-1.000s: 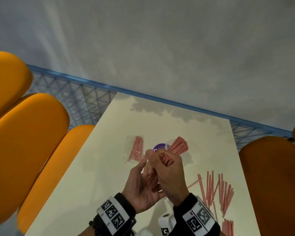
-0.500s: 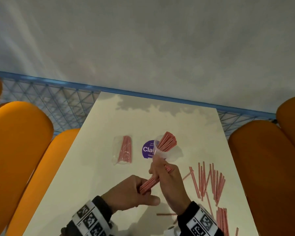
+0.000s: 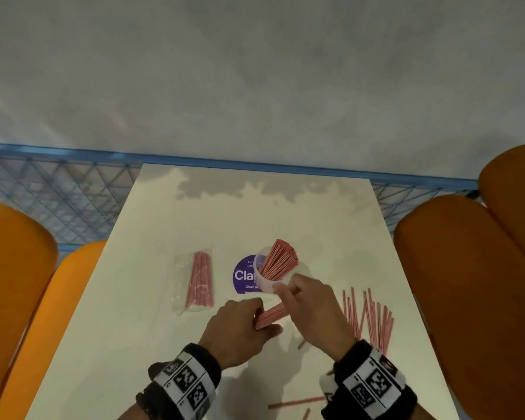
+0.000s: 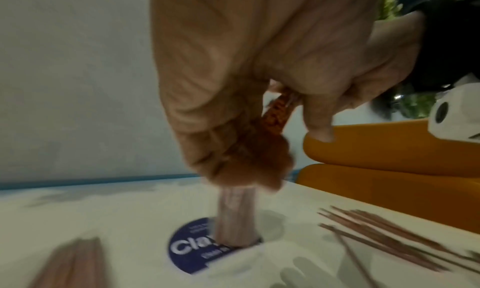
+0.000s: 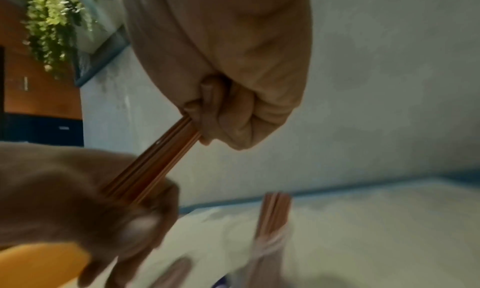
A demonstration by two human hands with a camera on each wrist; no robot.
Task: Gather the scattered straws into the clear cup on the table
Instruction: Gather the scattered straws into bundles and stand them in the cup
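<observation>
A clear cup (image 3: 262, 281) stands on the cream table (image 3: 152, 298) with a fan of red-striped straws (image 3: 279, 262) in it. It also shows in the left wrist view as the cup (image 4: 235, 220), blurred. Just in front of it my two hands hold one short bundle of straws (image 3: 270, 316) slanting up to the right. My left hand (image 3: 256, 318) grips its lower end, knuckles up. My right hand (image 3: 285, 295) grips its upper end beside the cup wall. The right wrist view shows the bundle (image 5: 155, 163) running from my right fist down into my left hand (image 5: 78, 200).
Several loose straws (image 3: 367, 316) lie to the right of my hands, and single straws (image 3: 294, 401) lie near the front edge. A clear bag of straws (image 3: 197, 283) lies left of a purple sticker (image 3: 243, 275). Orange seats (image 3: 467, 283) flank the table.
My left hand turned from open and palm-up to knuckles-up and took hold of the bundle's lower end. Both hands came down toward the table, and the bundle now lies flatter.
</observation>
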